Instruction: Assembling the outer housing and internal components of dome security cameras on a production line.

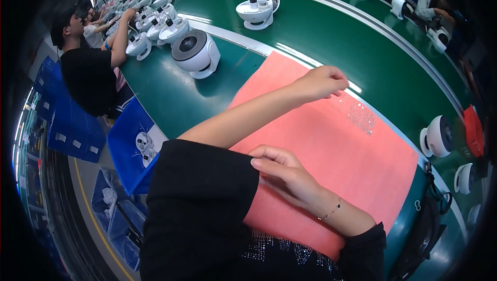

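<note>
1. Right hand [287, 175] lies loosely open at the near edge of the pink mat [331, 151], fingers on the left sleeve [207, 177].
2. Left hand [323, 81], grip closed on nothing visible, hovers over the mat's far edge.
3. Small screws [361, 115] lie just right of that fist, nearer it.

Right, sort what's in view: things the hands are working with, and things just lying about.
In hand:
left hand, closed, reaching over the pink mat
small screws on the mat
right hand, at the left sleeve

Lying about:
white fan
fan base
blue bin
</note>
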`<state>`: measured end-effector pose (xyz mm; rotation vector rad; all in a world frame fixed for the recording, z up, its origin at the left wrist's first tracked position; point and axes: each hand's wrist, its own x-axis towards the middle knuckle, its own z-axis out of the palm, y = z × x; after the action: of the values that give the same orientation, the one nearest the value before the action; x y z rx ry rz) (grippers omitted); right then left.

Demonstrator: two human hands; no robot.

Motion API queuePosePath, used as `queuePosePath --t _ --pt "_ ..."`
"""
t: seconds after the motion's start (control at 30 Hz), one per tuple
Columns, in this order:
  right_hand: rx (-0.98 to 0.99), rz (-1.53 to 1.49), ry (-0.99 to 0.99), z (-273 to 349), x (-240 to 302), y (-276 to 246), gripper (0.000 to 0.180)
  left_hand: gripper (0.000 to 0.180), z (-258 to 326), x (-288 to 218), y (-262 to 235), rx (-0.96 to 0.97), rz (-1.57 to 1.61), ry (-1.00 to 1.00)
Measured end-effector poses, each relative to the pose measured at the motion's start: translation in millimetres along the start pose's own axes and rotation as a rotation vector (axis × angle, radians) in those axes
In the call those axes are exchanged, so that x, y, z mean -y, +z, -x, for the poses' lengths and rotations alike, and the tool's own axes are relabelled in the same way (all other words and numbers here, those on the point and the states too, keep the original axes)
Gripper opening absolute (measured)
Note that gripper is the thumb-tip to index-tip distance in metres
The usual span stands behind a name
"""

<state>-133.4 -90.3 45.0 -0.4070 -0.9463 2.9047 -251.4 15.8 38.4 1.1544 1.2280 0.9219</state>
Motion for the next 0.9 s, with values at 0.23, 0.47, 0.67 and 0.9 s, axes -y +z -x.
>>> queuePosePath --t 0.23,0.47,0.67,0.9 --pt "-0.232 1.279 -0.444 -27.8 -38.0 -54.4 0.012 0.075 -30.8 63.3 -36.9 -0.568 0.280 -0.065" --pt "-0.174 1.321 -0.476 -36.3 -45.8 -54.7 0.008 0.087 -98.7 96.4 -154.3 -0.974 0.876 0.163" --pt "-0.153 1.274 -0.440 -31.6 -40.9 -64.7 0.010 0.073 -149.0 111.9 -207.1 -1.125 1.051 0.256" --pt "-0.080 1.225 -0.363 -35.4 -28.3 -71.6 0.013 0.069 -144.8 120.6 -202.8 -0.968 0.972 0.394"
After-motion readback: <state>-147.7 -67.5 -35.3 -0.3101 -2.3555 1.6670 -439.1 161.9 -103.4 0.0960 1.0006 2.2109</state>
